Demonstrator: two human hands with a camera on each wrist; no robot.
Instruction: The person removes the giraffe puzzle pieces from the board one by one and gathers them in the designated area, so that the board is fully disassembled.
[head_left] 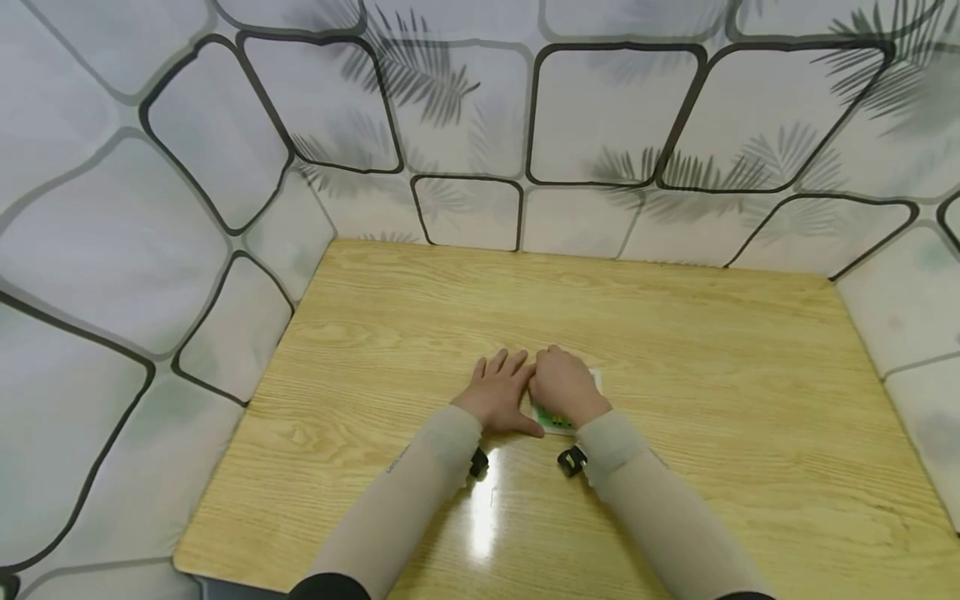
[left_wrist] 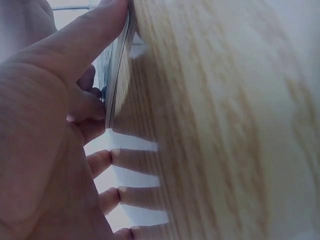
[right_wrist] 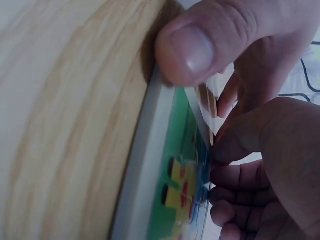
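A thin picture board (head_left: pixel 551 423) with a white border lies on the table, mostly under my right hand. In the right wrist view, its face (right_wrist: pixel 167 215) is glossy and green with yellow, red and blue shapes. My left hand (head_left: pixel 498 398) is spread at its left side, fingertips on the table. The left thumb (right_wrist: pixel 190 50) presses the board's near corner. My right hand (head_left: pixel 564 387) is over the board with curled fingers. Its thumb and forefinger come together at the board's face; exactly which part they pinch is hidden.
The wooden table (head_left: pixel 712 350) reaches around both arms. Patterned fabric walls (head_left: pixel 615 117) stand along its back and sides. A black wrist camera (head_left: pixel 572 461) sits under the right sleeve, another (head_left: pixel 478 462) under the left.
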